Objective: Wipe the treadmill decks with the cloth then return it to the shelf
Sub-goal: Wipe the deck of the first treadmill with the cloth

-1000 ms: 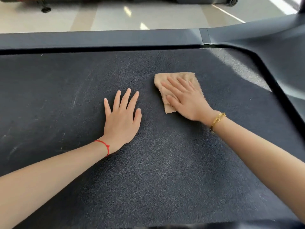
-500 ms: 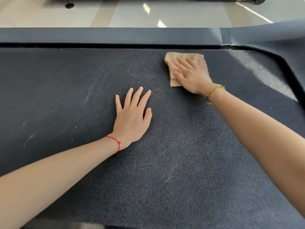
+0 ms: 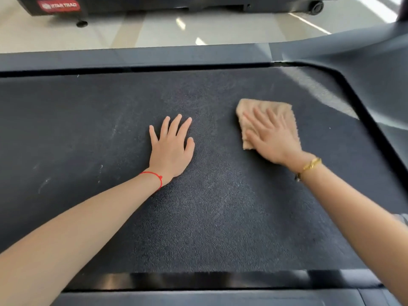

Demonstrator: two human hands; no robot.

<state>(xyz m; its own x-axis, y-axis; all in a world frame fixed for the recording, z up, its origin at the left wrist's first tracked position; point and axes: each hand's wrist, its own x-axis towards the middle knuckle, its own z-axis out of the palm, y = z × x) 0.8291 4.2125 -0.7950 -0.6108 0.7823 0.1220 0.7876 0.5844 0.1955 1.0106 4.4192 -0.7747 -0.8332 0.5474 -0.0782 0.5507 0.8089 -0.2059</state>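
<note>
I see the tan cloth (image 3: 268,111) flat on the treadmill belt (image 3: 209,217), right of centre, under my right hand (image 3: 272,138), fingers straight and pressing. My left hand (image 3: 171,149) rests flat beside it, holding nothing. Pale streaks remain at left, so I judge wiping unfinished; no shelf is visible.

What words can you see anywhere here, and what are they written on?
"STAR TRAC": white letters on a red label, stuck on the black machine standing on the floor beyond the treadmill. The letters are blurred, so this reading is a best guess. A small round logo sits left of the words, too blurred to read.
No writing shows on the treadmill belt, the cloth or the bracelets.
</note>
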